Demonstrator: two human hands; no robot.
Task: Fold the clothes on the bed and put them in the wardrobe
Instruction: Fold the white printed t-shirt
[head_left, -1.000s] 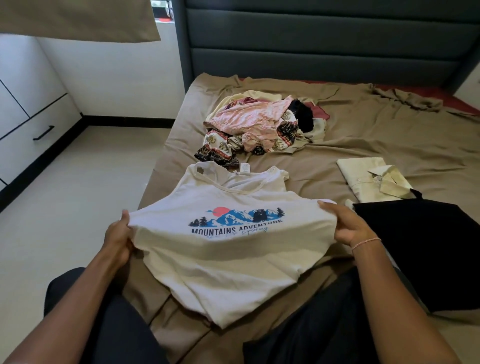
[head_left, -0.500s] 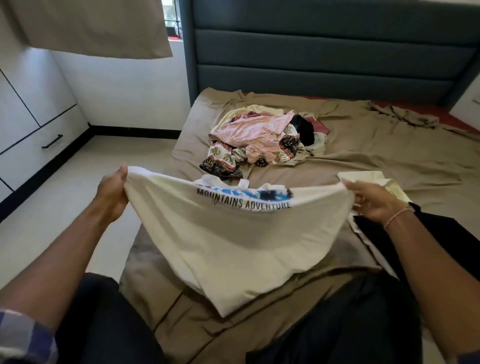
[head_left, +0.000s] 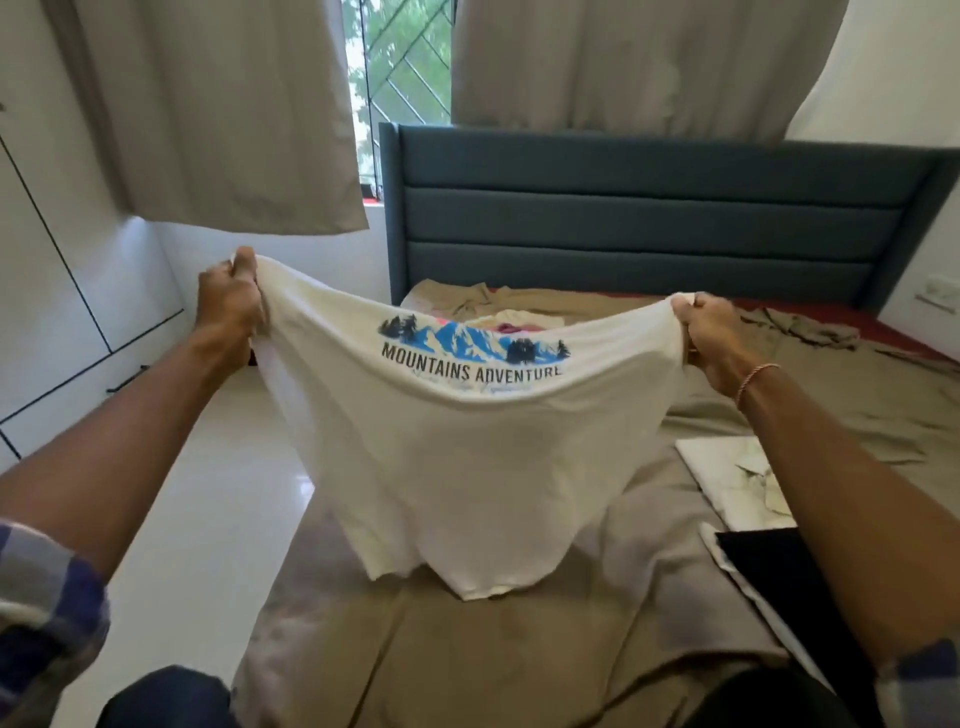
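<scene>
A white T-shirt (head_left: 467, 457) printed "MOUNTAINS ADVENTURE" hangs stretched in the air above the bed (head_left: 467, 654). My left hand (head_left: 228, 306) grips its left edge and my right hand (head_left: 711, 338) grips its right edge, both held up at about headboard height. The shirt's lower end droops down to the brown sheet. Behind the shirt, only a sliver of the pile of unfolded clothes (head_left: 524, 323) shows. A folded pale shirt (head_left: 737, 478) and a folded black garment (head_left: 769, 582) lie on the bed at the right.
The blue padded headboard (head_left: 649, 218) stands at the far end under a curtained window (head_left: 400, 67). White wardrobe doors and a drawer (head_left: 67, 322) line the left wall, with white floor (head_left: 208, 493) between them and the bed.
Both hands have lifted the T-shirt off the bed, raising it higher and pulling it wider. The view has tilted up, bringing the window and curtains into sight.
</scene>
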